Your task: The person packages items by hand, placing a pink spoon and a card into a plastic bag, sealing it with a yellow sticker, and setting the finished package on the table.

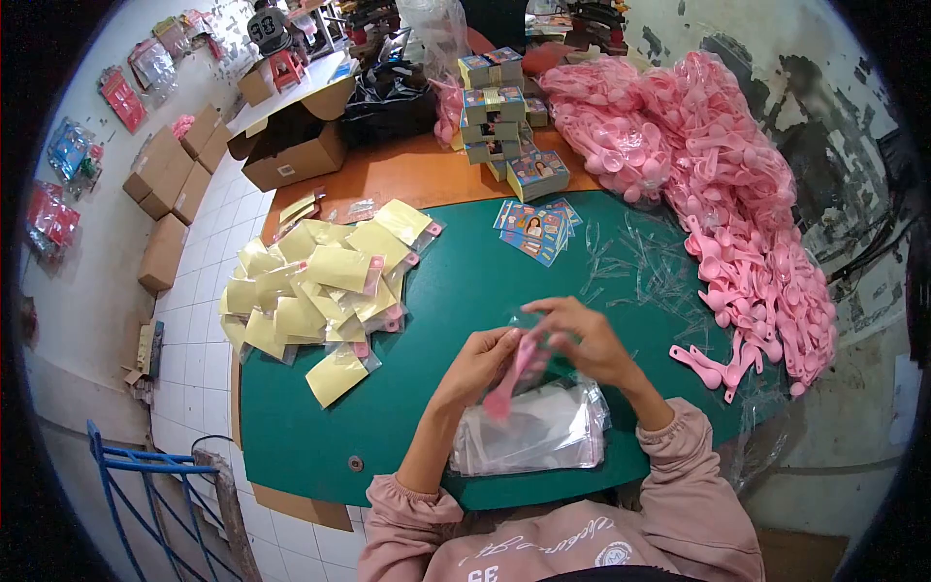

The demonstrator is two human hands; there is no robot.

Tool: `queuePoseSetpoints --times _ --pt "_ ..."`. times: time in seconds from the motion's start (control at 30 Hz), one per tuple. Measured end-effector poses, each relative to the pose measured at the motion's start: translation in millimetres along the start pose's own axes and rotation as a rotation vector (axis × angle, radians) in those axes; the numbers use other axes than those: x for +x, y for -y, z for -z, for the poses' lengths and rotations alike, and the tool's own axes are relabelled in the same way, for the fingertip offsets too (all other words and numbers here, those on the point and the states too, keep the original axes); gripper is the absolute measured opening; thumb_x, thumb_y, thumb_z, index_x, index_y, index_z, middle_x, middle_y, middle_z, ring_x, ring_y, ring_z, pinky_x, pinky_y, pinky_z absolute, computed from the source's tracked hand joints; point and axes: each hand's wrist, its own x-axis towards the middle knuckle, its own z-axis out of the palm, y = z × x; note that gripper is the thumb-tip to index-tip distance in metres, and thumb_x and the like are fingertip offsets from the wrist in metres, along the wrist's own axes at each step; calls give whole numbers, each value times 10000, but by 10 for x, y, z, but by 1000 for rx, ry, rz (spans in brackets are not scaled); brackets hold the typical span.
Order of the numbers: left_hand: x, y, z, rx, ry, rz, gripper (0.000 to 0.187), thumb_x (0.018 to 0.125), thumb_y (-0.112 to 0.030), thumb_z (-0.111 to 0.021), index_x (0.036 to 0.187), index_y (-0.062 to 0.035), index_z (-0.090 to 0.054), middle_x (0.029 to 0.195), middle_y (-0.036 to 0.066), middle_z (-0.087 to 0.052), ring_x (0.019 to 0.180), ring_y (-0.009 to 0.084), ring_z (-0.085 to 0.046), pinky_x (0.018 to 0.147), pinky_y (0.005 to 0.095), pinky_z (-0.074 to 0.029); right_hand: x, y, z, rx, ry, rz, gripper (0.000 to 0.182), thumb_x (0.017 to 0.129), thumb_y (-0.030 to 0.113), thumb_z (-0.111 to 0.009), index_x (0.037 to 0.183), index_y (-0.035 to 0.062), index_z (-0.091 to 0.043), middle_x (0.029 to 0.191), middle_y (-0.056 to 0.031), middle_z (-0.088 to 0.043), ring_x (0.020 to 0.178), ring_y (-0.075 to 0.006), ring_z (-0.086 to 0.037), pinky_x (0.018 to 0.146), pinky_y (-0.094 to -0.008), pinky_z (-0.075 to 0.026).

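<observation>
Over the near middle of the table, my left hand (482, 362) is closed, thumb and fingers pinched at the upper end of a pink plastic scoop (509, 383). The scoop slants down to the left and is slightly blurred. My right hand (586, 339) is beside it on the right, its fingers smeared by motion; whether they grip anything I cannot make out. A bit of clear film shows between the fingertips. Directly below both hands lies a stack of clear plastic bags (533, 441).
Left on the green table (436, 466) is a heap of yellow-backed packets (320, 286). Printed cards (538, 231) and bundled card stacks (492, 121) lie behind. Clear strips (645, 267) are scattered right, beside a large pink scoop pile (722, 184). A person (272, 27) sits far back.
</observation>
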Motion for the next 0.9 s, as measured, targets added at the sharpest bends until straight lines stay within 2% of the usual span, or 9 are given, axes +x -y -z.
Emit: queuePoseSetpoints --times 0.13,0.2,0.27,0.33,0.47,0.57,0.7,0.8,0.9 --pt "-27 18 84 -158 -65 -28 387 943 -279 -372 1136 36 -487 950 137 -611 812 175 -611 693 260 -510 318 -205 19 50 118 91 366 860 393 -480 946 74 -639 1170 -93 -529 968 -248 -503 862 -370 -393" --pt "-74 -126 54 -156 -78 4 399 943 -289 -367 1177 19 -462 973 147 -602 831 182 -607 702 266 -513 731 -451 260 91 54 -236 280 811 275 -554 958 49 -631 1130 -108 -543 949 -265 -509 850 -365 -403" --pt "-71 -101 69 -130 -87 -4 406 944 -293 -364 1178 23 -463 977 150 -602 841 185 -606 712 268 -512 1043 -1059 394 -507 -170 -49 287 730 215 -629 938 19 -620 985 -131 -588 934 -296 -528 830 -367 -417" --pt "-72 -94 78 -98 -101 -17 413 945 -296 -360 1179 27 -463 982 153 -601 852 188 -605 721 270 -511 1104 -1304 385 -759 -249 -116 286 682 186 -662 896 3 -612 864 -159 -594 894 -330 -544 803 -380 -428" --pt "-55 -75 92 -73 -110 -34 421 943 -300 -356 1149 45 -480 1007 172 -594 897 205 -602 738 294 -517 1132 -1511 499 -573 -190 -184 302 648 98 -628 935 8 -598 813 -157 -589 753 -288 -579 682 -359 -455" --pt "-43 -54 73 -54 -83 -33 400 939 -276 -375 1119 60 -498 1014 167 -593 920 211 -599 744 299 -517 990 -1125 567 -570 -197 -157 204 722 40 -567 921 17 -600 804 -152 -590 727 -273 -589 680 -365 -474" --pt "-52 -88 24 -25 -71 -19 367 935 -241 -394 1084 70 -520 1016 157 -596 909 209 -602 727 291 -519 700 -114 718 -16 58 -322 240 772 77 -584 1008 36 -607 788 -57 -613 633 -105 -558 579 -241 -463" --pt "-14 -61 8 2 -49 18 361 936 -236 -395 1091 65 -518 998 154 -603 884 198 -607 705 281 -519 466 20 770 -81 82 -165 215 769 61 -591 980 34 -623 807 -53 -624 668 -84 -558 590 -219 -457" --pt "21 -73 -25 52 -14 13 357 934 -240 -403 1091 57 -523 988 155 -608 858 182 -608 689 273 -515 381 254 768 -15 -50 -293 195 763 45 -597 954 32 -636 815 -50 -626 717 -85 -568 634 -231 -463"
